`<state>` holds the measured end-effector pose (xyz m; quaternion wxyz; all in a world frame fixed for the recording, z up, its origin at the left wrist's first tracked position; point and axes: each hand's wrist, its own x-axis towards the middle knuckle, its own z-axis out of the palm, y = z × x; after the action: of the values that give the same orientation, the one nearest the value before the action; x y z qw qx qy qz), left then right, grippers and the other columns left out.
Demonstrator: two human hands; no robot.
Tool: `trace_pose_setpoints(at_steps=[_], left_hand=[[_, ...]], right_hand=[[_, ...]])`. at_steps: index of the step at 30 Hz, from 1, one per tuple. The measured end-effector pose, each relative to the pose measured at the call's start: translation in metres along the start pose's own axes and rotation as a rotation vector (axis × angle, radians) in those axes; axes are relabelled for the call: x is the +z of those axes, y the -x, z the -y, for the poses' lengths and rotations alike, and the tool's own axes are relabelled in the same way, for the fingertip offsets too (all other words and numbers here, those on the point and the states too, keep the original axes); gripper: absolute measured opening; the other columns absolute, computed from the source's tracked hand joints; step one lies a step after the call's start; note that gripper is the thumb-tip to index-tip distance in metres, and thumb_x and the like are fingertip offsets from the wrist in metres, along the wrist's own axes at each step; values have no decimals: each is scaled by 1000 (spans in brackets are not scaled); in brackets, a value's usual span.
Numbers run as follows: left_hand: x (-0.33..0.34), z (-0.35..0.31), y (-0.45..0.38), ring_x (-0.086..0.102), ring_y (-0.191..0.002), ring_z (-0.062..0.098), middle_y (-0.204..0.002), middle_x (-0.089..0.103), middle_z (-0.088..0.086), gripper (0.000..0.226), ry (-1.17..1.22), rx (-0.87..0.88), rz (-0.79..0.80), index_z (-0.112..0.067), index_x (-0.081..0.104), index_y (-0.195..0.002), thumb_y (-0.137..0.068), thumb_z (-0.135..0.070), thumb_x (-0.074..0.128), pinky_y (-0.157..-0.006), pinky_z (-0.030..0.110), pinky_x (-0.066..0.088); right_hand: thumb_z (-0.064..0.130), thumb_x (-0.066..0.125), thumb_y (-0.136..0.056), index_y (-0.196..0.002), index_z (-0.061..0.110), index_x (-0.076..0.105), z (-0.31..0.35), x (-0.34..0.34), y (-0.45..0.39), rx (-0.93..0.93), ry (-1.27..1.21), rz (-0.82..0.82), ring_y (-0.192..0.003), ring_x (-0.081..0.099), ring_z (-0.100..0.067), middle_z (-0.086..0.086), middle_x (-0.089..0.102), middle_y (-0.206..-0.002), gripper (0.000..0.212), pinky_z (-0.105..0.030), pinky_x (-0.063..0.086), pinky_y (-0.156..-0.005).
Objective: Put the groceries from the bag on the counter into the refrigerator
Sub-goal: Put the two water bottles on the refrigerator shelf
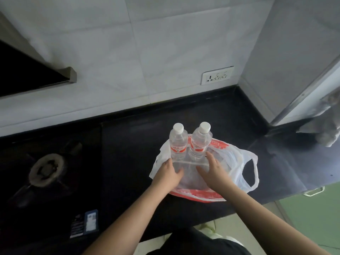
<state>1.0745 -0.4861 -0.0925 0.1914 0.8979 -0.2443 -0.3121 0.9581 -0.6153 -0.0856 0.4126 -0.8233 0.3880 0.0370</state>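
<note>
Stove burner (47,170): set into the dark table, well to the left of the left fingers; not part of the job.
Booklet (86,223): flat on the table near its front edge, left of the left forearm.
Left hand (170,172): inside the mouth of the bag; fingers (179,171) spread and loosely curled, resting on the left side of a clear flat pouch. Whether they pinch it or only press on it I cannot tell.
Clear pouch (191,173): lies flat in the bag directly under both sets of fingers, its long axis running left to right between the two hands.
Left bottle (178,143): upright, white cap up, just beyond the left fingers on the far side; long axis vertical. The left hand is the nearer one.
Right bottle (200,142): upright, touching its neighbour, just beyond the right fingers.
Right hand (211,168): fingers (209,156) open and extended, tips at the base of the right bottle, palm over the pouch; nothing visibly enclosed.
Bag (241,162): white and red plastic, slumped open on the table around both hands, handle loop to the right of the right fingers.
Refrigerator (301,96): probably the pale panel at the far right, well beyond the right fingers.
Judgement: unloading has barely begun; each bottle sits a short forward reach from the hand on its side.
</note>
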Motion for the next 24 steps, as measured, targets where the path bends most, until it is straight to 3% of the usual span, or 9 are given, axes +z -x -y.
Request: trace_pose_setpoints(at_steps=[2,5,7,11,14,17,20,24], left_hand=[[-1,-2,-5,53,-78,7,-106,53,-3,52,117,-70,-12,-15,38,-132,-92,-43,55,-58,22,40],[-4,-7,-12,53,-115,14,-138,48,0,73,323,-98,-25,-20,24,-148,-89,-40,63,-82,23,40],[-4,-8,-15,47,-126,14,-144,45,-2,75,394,-98,-62,-22,25,-148,-88,-37,67,-87,23,37],[4,-9,-27,47,-117,5,-127,49,-12,72,418,-88,-100,-24,32,-143,-84,-30,73,-88,21,36],[12,-11,-39,54,-113,4,-124,56,-15,69,413,-89,-164,-29,41,-134,-76,-35,78,-92,25,44],[24,-9,-56,59,-110,7,-116,61,-13,65,415,-86,-215,-35,47,-126,-70,-45,78,-94,34,51],[26,-15,-61,60,-108,8,-115,62,-12,67,490,-90,-289,-34,46,-126,-69,-40,81,-94,33,51],[32,-18,-61,61,-107,6,-114,64,-13,67,577,-61,-391,-33,49,-124,-68,-35,84,-93,30,50]], right_hand=[[34,62,-90,-141,25,35,1,-3,-13,36,-114,-7,-128,47,-23,0,47,-142,58,-40,40,-102],[29,70,-83,-135,27,40,1,-8,-31,55,-198,-32,-120,53,-21,4,55,-128,61,-40,44,-98],[26,75,-77,-131,32,42,-1,-9,-42,61,-229,-51,-113,56,-16,11,57,-119,63,-39,47,-95],[30,79,-70,-122,37,45,-9,-7,-56,27,-219,-30,-105,59,-11,14,59,-111,62,-36,49,-91],[39,77,-69,-115,39,46,-9,-6,-66,-2,-192,-19,-97,60,-9,14,61,-105,55,-35,51,-85],[44,74,-73,-100,38,50,-1,-4,-74,-24,-175,-16,-85,64,-9,11,63,-89,36,-31,55,-73],[41,76,-73,-94,41,49,3,-1,-75,-42,-202,-42,-80,64,-5,12,64,-84,34,-23,50,-63],[57,71,-69,-101,43,49,0,-1,-70,-45,-219,-75,-84,64,-4,15,66,-90,42,-28,52,-71]])
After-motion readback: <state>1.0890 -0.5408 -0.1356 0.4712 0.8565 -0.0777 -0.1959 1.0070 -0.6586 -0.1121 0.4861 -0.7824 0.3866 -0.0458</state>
